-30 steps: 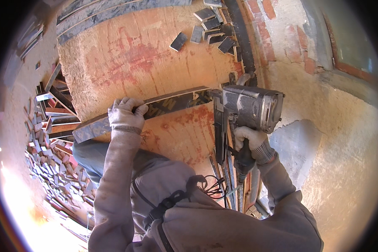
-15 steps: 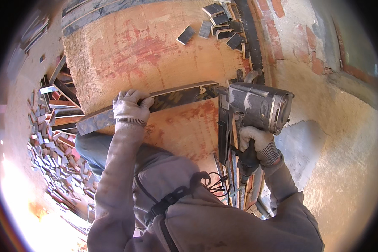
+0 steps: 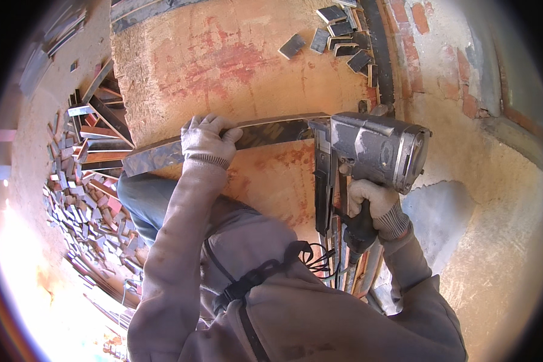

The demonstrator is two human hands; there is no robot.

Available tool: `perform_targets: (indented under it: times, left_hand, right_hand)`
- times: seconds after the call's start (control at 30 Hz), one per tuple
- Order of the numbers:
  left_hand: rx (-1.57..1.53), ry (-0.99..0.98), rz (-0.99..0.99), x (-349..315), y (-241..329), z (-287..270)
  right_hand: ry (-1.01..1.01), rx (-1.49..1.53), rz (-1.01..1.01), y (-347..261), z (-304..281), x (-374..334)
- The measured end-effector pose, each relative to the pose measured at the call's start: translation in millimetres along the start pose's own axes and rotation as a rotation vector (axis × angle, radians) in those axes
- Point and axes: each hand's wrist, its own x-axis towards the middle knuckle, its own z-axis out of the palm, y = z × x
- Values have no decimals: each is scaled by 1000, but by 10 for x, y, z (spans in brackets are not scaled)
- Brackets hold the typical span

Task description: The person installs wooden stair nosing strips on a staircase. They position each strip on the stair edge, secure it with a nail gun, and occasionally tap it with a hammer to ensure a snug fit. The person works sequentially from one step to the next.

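Note:
A long dark-faced wooden strip (image 3: 271,132) lies on edge across the plywood sheet (image 3: 181,66). My left hand (image 3: 208,142), in a pale work glove, is closed over its top edge left of the middle. In a matching glove, my right hand (image 3: 374,205) wraps round the handle of a black nail gun (image 3: 374,148). The gun's nose meets the right end of the strip, and its long magazine points back toward me. Where exactly the nose touches is hidden by the tool's body.
Small dark-edged wood blocks (image 3: 344,42) are clustered at the far right of the sheet. Offcuts (image 3: 93,208) are heaped on the floor to the left, beside longer strips (image 3: 102,145). A worn wall (image 3: 458,139) with exposed bricks stands on the right.
The whole view has shifted slightly. Against the sheet, the nail gun has moved a little left, closer over the strip's right end. Both hands keep their grips.

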Motion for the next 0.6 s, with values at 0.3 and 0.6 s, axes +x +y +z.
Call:
perform_targets:
  times: [0.3,0.6]
  left_hand:
    - [10,14,11,-2,17,-19]
    - [58,-53,-52,-1,-19,-43]
  right_hand:
    - [-210,-205,3,153,326,159]
    - [-149,-37,41,188,374,161]
